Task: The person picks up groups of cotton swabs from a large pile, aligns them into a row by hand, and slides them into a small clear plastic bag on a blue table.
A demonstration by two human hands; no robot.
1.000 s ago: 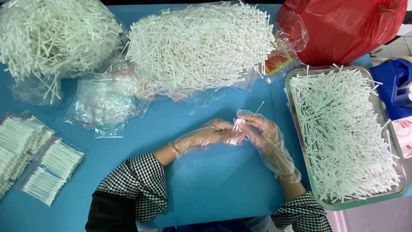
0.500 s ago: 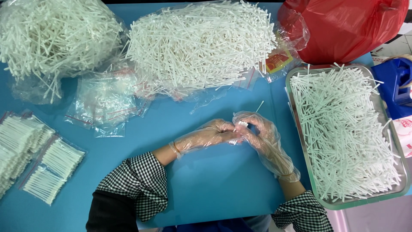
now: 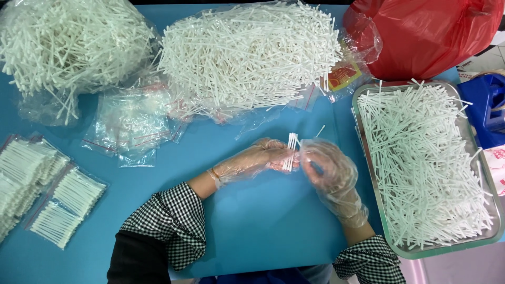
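Across the blue tabletop lie heaps of white swabs, a metal tray and a red bag. At its middle, left hand and right hand, each grip clamped, hold a small swab bundle.
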